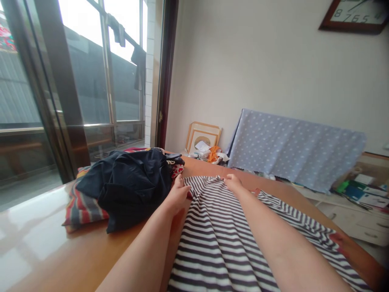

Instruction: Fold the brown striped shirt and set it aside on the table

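A black-and-white striped garment (pixel 215 227) lies spread over the wooden table, running from its far part down to the bottom of the view. At its far left corner my left hand (pixel 178 194) is closed, pinching the cloth. My right hand (pixel 233 183) grips the far edge further right, the fabric gathered in small folds between the two hands. A striped sleeve or side part stretches off to the right, past my right forearm. Just left of my left hand sits a heap of clothes, a dark navy garment (pixel 133 182) on top.
Under the navy garment is a multicoloured striped cloth (pixel 82 207). Bare wooden tabletop (pixel 73 259) shows at the left. Beyond the table stand picture frames (pixel 202 136), a blue dotted cloth (pixel 291 150) draped over something, and a white drawer cabinet (pixel 349 221). Glass doors are at left.
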`<state>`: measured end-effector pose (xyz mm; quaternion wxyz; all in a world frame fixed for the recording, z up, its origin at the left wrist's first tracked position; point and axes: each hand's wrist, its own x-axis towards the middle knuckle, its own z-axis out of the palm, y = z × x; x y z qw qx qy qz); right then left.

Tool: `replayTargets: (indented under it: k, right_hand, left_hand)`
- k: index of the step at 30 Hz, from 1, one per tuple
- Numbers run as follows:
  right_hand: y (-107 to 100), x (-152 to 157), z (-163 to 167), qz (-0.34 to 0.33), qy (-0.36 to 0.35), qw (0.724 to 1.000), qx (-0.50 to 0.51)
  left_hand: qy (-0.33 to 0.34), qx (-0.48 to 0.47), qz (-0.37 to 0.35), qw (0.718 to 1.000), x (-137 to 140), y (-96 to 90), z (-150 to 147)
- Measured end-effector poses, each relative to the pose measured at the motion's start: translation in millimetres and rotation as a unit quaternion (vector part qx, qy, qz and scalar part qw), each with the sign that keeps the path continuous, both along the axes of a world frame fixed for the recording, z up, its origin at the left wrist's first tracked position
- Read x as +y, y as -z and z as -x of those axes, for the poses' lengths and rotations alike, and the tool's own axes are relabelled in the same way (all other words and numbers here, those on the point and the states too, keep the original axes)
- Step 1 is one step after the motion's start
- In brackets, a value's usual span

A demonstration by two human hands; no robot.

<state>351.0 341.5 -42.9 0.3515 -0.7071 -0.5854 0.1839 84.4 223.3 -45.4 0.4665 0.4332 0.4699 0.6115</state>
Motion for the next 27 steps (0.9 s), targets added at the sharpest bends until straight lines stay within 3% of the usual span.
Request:
replayTargets:
  k: [7, 15, 22, 27]
  right_hand:
    - [4, -45, -2, -0.010, -0.052, 0.998, 0.024]
    - [7, -163, -26, -0.009, -0.136, 0.990, 0.024]
    - [-12, -266, -30, -0.008, -0.234, 0.972, -0.004]
    - [-29, -316, -33, -0.012, -0.263, 0.964, 0.032]
  left_hand:
    - [0.003, 0.059, 0.007, 0.998, 1, 3.9, 3]
    - [-0.029, 0.178, 0.012, 0.983, -16, -3.8, -8]
    - [-0.040, 0.343, 0.041, 0.938, -41, -21.1, -14]
    - [-0.046, 0.444, 0.068, 0.892, -91, -28.7, -6]
